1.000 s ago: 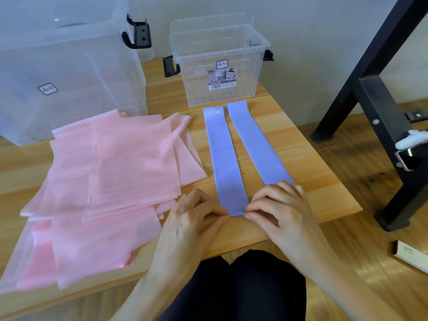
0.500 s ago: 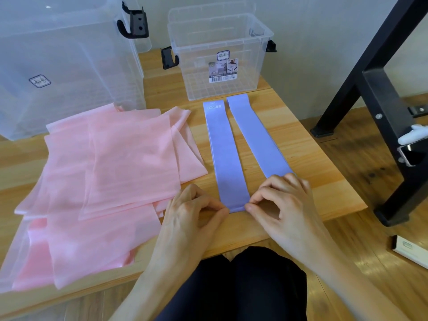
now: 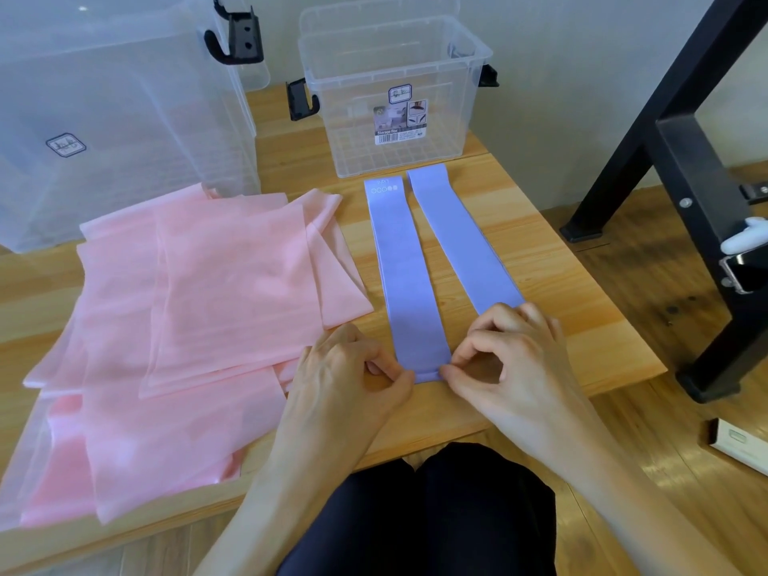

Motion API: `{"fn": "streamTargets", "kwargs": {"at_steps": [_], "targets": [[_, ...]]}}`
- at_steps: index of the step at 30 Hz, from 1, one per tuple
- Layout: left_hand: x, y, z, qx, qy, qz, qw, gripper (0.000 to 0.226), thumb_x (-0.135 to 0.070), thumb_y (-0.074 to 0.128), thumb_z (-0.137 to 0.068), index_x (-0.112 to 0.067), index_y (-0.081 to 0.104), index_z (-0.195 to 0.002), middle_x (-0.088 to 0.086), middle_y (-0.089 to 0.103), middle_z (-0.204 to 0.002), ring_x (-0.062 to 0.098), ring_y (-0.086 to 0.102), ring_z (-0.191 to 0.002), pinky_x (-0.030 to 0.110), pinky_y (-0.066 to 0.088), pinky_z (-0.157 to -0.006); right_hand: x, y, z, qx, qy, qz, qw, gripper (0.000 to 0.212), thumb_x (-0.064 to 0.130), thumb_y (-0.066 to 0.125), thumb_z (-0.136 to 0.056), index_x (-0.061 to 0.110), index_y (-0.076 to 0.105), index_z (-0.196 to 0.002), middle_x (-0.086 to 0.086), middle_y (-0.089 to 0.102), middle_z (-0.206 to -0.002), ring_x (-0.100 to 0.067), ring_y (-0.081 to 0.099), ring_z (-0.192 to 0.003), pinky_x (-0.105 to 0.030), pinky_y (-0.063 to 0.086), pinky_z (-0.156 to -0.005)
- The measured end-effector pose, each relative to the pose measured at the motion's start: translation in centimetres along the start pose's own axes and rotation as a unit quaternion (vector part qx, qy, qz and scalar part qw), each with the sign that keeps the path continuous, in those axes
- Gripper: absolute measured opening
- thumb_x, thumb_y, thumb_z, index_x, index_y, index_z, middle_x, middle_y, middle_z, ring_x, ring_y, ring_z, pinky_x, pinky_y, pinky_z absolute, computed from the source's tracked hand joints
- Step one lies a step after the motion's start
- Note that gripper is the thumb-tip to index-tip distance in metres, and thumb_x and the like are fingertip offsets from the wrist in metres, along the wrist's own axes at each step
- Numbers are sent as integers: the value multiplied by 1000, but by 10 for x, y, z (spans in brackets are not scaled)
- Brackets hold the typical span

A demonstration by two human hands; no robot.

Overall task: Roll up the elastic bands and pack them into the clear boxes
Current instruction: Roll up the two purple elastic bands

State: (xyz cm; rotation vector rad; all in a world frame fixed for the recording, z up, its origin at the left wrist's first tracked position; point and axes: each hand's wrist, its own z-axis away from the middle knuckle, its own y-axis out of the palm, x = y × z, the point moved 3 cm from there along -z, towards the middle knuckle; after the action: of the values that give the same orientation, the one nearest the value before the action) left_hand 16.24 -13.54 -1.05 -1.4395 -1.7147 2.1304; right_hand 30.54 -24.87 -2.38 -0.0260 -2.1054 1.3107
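Two flat lavender elastic bands lie side by side on the wooden table. On the left band the near end is folded up into a small first turn. My left hand pinches that fold's left corner and my right hand pinches its right corner. The near end of the right band is hidden under my right hand. A small open clear box stands just beyond the bands' far ends. At the far left stands a larger clear box.
A spread pile of pink sheets covers the table's left half, reaching the near edge. A black metal frame stands on the floor to the right. A flat white box lies on the floor at the right edge.
Both hands have shifted from pressing the left band's near end flat to pinching its corners, and the end is now turned up into a small fold. The view moved slightly.
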Motion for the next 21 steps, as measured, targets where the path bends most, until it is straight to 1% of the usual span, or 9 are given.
{"fn": "streamTargets", "kwargs": {"at_steps": [3, 5, 7, 10, 12, 14, 16, 18, 21], "targets": [[0, 2, 0, -16, 18, 3, 1000, 23, -34, 76, -72, -34, 56, -60, -14, 55, -71, 1, 52, -80, 17, 34, -69, -1, 0, -1, 2, 6, 2, 1000, 15, 44, 70, -69, 32, 63, -62, 15, 52, -79, -12, 42, -85, -9, 17, -85], [3, 2, 0, -25, 37, 28, 999, 28, -26, 79, -72, -32, 53, -64, -16, 55, -71, 3, 54, -78, 20, 38, -70, -2, -1, -2, 6, 14, -13, 1000, 19, 41, 76, -69, 33, 59, -64, 15, 52, -80, -11, 41, -86, -7, 17, -89], [5, 3, 1, -23, 64, 50, 996, 28, -19, 78, -75, -34, 55, -70, -18, 56, -76, 2, 56, -82, 16, 40, -71, -3, 0, -2, 14, 9, -35, 999, 20, 36, 79, -71, 32, 59, -68, 15, 52, -82, -11, 40, -88, -9, 19, -92], [6, 3, 5, -20, 120, 48, 991, 20, -23, 69, -83, -41, 61, -79, -22, 55, -87, 4, 57, -87, 19, 42, -74, 0, 1, 0, 4, -32, -32, 999, 13, 43, 67, -75, 32, 63, -71, 15, 53, -82, -10, 41, -87, -15, 21, -89], [9, 5, 8, -9, 140, 45, 989, 15, -25, 66, -88, -40, 66, -87, -23, 55, -91, 6, 57, -89, 21, 44, -75, -1, 2, 2, 5, -54, -28, 998, 19, 48, 58, -79, 32, 66, -72, 15, 54, -82, -9, 40, -86, -16, 21, -89], [11, 5, 9, -5, 157, 34, 987, 10, -33, 61, -92, -38, 69, -92, -22, 54, -94, 7, 56, -90, 21, 45, -76, -3, 1, 2, -5, -69, -23, 997, 22, 47, 56, -81, 31, 68, -71, 15, 55, -81, -9, 41, -85, -16, 21, -91], [11, 4, 9, -6, 171, 21, 985, 19, -39, 54, -92, -36, 72, -95, -21, 53, -94, 6, 56, -89, 20, 45, -76, -3, -1, 2, -16, -79, -15, 997, 23, 46, 58, -82, 31, 71, -71, 15, 56, -81, -12, 45, -84, -19, 22, -91], [12, 3, 9, -18, 171, 16, 985, 20, -37, 55, -90, -35, 74, -94, -21, 54, -93, 4, 56, -87, 18, 45, -76, -3, -3, 3, -22, -83, -12, 996, 23, 49, 61, -80, 32, 74, -71, 15, 57, -81, -14, 48, -83, -23, 24, -90], [14, 3, 9, -25, 154, 19, 988, 11, -34, 68, -84, -37, 76, -92, -20, 56, -90, 2, 56, -85, 13, 43, -77, -4, -4, 4, -24, -79, -19, 996, 24, 53, 63, -77, 33, 76, -72, 15, 59, -82, -14, 48, -84, -23, 24, -89]]}}
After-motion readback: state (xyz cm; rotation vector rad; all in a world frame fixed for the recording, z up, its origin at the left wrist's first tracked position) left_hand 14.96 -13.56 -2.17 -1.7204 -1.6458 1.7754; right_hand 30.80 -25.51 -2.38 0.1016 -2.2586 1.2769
